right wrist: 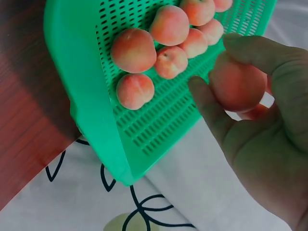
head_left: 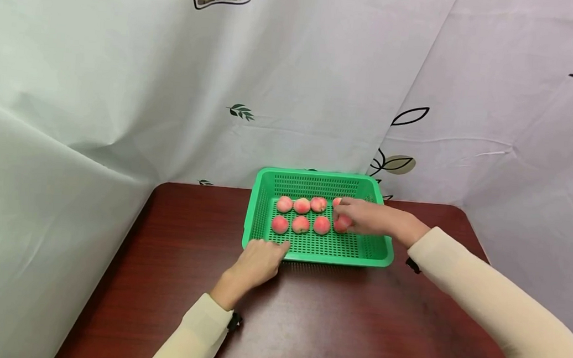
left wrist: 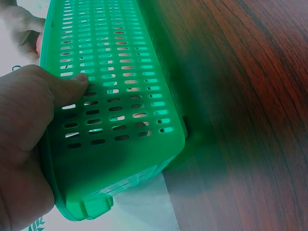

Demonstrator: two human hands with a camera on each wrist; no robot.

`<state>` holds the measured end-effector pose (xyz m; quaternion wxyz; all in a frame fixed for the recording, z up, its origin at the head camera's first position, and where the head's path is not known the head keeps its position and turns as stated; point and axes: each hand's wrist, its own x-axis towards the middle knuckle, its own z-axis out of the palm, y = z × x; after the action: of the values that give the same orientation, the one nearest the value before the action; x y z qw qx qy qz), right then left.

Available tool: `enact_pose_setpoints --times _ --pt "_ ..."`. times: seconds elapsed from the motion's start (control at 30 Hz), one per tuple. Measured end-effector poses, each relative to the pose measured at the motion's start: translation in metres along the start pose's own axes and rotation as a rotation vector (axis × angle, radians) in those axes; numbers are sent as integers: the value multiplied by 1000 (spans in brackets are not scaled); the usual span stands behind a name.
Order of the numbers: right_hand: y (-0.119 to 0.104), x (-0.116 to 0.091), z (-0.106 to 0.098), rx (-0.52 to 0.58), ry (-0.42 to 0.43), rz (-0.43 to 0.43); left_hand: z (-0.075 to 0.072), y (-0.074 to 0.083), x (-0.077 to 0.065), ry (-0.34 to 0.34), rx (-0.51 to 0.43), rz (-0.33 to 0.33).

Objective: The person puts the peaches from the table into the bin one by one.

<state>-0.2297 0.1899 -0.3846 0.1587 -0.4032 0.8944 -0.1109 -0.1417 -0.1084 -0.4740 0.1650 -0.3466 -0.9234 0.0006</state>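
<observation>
A green perforated plastic basket (head_left: pixel 336 259) stands on the table with several pinkish-red peaches inside, such as one peach (head_left: pixel 280 224) at the front left. They lie in two rows. My left hand (head_left: pixel 259 261) grips the rim at the front left corner; in the left wrist view its thumb (left wrist: pixel 72 90) lies on the slotted wall and the other fingers are hidden. Over the basket's right end, my right hand (head_left: pixel 366 216) holds a peach (right wrist: pixel 238 84) between thumb and fingers. That peach is above the basket floor in the right wrist view.
The dark red-brown wooden table (head_left: pixel 177 249) carries the basket near its back edge. Behind and beside it hangs a whitish cloth (head_left: pixel 289 135) with leaf prints.
</observation>
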Motion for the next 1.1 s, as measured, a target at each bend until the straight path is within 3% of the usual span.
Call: enact_pose_setpoints --times 0.27,0.6,1.1 --pt "-2 15 5 55 -204 112 -2 -1 0 8 8 0" --pt "-7 29 19 -38 -363 140 -2 -1 0 17 5 4" --pt "-5 38 34 -138 -454 115 -2 -1 -1 11 -21 -8"
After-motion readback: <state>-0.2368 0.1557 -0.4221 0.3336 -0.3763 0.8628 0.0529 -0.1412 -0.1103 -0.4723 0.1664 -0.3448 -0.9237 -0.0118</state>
